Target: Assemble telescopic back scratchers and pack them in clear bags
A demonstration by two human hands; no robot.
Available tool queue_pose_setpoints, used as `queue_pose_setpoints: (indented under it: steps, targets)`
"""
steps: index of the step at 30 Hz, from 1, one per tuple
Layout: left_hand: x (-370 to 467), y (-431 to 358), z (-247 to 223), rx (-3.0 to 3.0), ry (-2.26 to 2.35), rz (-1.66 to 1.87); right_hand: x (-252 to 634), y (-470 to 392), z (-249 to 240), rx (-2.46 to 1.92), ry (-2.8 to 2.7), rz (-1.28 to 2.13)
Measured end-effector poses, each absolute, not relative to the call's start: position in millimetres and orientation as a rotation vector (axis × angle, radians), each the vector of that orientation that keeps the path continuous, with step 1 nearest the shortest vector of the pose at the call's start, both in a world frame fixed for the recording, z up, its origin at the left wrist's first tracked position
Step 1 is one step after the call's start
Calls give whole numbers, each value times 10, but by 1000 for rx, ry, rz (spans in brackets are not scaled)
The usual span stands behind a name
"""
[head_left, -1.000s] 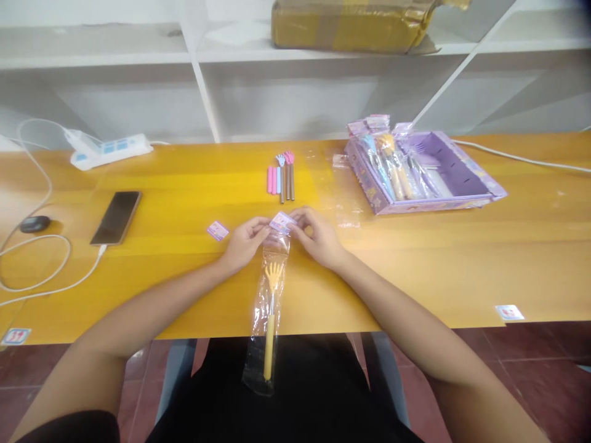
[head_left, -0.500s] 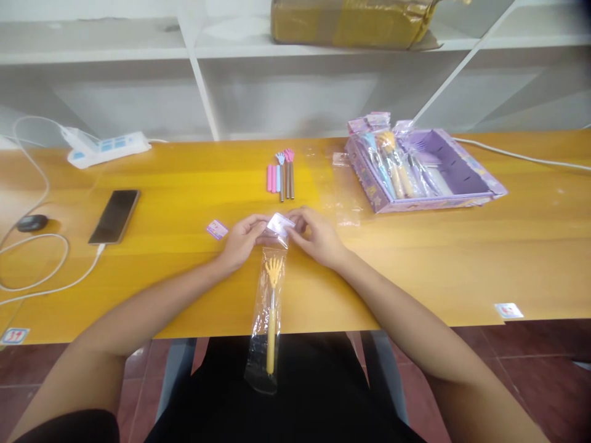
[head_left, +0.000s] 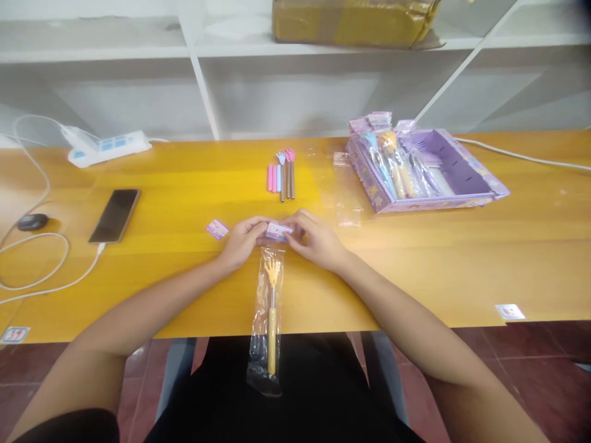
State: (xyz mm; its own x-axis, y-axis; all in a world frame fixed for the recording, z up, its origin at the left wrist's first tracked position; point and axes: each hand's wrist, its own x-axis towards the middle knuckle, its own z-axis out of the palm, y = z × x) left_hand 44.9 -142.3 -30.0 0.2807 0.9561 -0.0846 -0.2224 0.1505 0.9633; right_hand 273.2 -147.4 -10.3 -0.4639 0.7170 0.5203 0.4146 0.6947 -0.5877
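Observation:
A small printed card [head_left: 277,231] is pinched between my two hands at the top of a clear plastic bag [head_left: 260,320]. My left hand [head_left: 244,240] grips its left edge, and my right hand [head_left: 317,239] has thumb and fingers on the right edge. Inside the bag lies a yellow hand-shaped stick [head_left: 272,338], its lower end past the table's front edge, over my lap. Another printed card [head_left: 217,229] lies flat just left of my left hand.
Beyond my hands are pink and blue sleeves [head_left: 272,178] and metal sticks [head_left: 290,178]. A purple box [head_left: 466,166] with bagged sticks stands back right, beside clear bags [head_left: 347,197]. Phone [head_left: 114,215], black mouse-like object [head_left: 32,222], cables and power strip [head_left: 111,148] are left.
The card between my hands has turned from its plain whitish face to its printed face. The bag below has shifted slightly, and my hands stay in nearly the same place.

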Motion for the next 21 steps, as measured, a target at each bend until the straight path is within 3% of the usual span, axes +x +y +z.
queue_pose_setpoints:
  steps: [21]
  targets:
    - [445, -1411, -328, 1111, 908, 1033, 2780, -1495, -72, -805, -2153, 554]
